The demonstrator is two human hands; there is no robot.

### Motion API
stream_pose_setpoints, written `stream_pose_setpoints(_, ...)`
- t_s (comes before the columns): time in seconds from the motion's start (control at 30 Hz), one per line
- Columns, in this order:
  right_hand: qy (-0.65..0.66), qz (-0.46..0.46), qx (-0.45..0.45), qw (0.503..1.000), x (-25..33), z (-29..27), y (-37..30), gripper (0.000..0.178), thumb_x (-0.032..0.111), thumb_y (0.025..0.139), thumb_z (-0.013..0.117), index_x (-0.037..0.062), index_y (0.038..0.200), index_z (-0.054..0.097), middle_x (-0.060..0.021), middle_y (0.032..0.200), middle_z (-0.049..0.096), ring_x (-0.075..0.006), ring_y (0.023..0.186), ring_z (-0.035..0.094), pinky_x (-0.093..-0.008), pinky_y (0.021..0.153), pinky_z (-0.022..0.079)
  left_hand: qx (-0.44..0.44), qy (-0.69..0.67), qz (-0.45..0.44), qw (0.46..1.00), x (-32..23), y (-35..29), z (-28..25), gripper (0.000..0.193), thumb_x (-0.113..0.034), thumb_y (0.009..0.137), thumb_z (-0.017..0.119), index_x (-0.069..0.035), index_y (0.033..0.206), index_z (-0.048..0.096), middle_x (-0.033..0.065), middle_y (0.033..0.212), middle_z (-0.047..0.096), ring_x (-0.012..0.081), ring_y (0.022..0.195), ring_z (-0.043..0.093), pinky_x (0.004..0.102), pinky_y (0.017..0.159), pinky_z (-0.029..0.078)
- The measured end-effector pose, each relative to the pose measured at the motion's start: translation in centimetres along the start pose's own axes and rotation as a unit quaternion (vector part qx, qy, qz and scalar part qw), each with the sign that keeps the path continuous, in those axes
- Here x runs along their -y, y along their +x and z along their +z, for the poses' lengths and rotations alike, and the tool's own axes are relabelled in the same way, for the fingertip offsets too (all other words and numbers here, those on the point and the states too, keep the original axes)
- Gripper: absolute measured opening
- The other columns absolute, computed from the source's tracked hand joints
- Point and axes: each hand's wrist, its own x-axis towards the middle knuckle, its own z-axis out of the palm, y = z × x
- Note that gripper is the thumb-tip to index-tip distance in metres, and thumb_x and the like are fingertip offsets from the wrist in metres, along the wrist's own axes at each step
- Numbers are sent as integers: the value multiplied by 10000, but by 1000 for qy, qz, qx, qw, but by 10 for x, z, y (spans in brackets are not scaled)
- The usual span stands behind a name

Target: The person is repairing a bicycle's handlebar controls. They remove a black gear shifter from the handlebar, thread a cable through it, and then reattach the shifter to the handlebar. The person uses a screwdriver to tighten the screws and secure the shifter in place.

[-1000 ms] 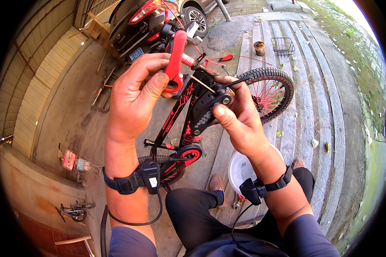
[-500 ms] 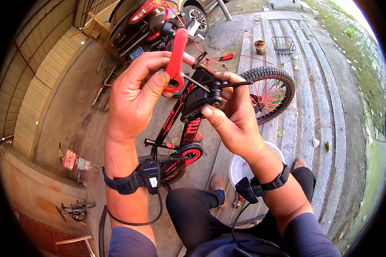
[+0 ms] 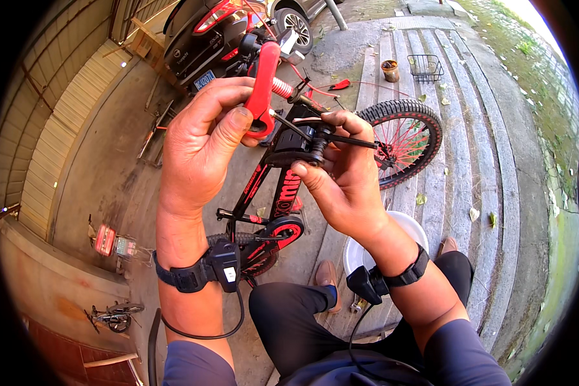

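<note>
My left hand (image 3: 209, 132) pinches a red lever-shaped handle (image 3: 262, 90) between thumb and fingers, held upright. From its lower end a thin metal rod (image 3: 291, 127) runs to a black part with side plates and a ribbed, coil-like piece (image 3: 318, 147). My right hand (image 3: 347, 174) closes on that black part, thumb below and index finger above. A dark shaft (image 3: 354, 141) sticks out of it to the right, past the fingers. Whether the rod's tip sits inside the part is not clear. Behind it stands a black and red bicycle (image 3: 283, 193).
The bicycle's knobby wheel (image 3: 402, 141) rests by grooved stone strips (image 3: 453, 128). A white basin (image 3: 408, 222) lies below my right forearm. A tin can (image 3: 390, 71), a wire basket (image 3: 424, 67) and a red lever with cable (image 3: 341, 85) lie farther off. A dark car (image 3: 202, 42) is parked behind.
My right hand has turned the black part, so its lower plate now shows more edge-on. The shaft points slightly more downward. My left hand and the red handle have barely moved.
</note>
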Motion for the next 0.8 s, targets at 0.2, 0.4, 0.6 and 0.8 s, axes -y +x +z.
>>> stream_pose_setpoints(0.2, 64, 58, 19, 996, 8, -3, 1, 640, -16, 920, 697, 24, 1405, 281, -137, 1220, 523, -157, 1040, 631, -301, 885, 540, 5, -4, 8, 1000, 0, 0, -1, 305, -230, 1045, 564, 28, 1193, 630, 137, 1260, 631, 140, 845, 634, 280, 707, 531)
stream_pose_setpoints(0.4, 116, 129, 28, 985, 16, -5, 3, 661, 16, 923, 709, 26, 1416, 269, -121, 1197, 531, -144, 1058, 611, -306, 896, 530, -5, -15, 3, 1000, 0, -2, 0, 279, -204, 1037, 582, 28, 1179, 640, 123, 1249, 631, 129, 862, 645, 267, 706, 541)
stream_pose_setpoints(0.6, -130, -74, 12, 989, -2, -8, 10, 665, 8, 846, 770, 6, 1375, 366, -155, 1306, 520, -245, 1118, 621, -317, 951, 517, 1, -4, 7, 1000, 0, -2, 0, 298, -219, 1047, 561, 30, 1196, 629, 144, 1262, 629, 138, 843, 636, 277, 703, 530)
stream_pose_setpoints(0.8, -13, -20, -29, 999, 3, 3, 4, 606, 47, 881, 757, 8, 1364, 394, -126, 1178, 587, -221, 1092, 625, -314, 940, 500, 0, -9, 9, 1000, 0, 0, 1, 305, -225, 1045, 567, 33, 1195, 630, 143, 1257, 631, 137, 845, 629, 278, 705, 528)
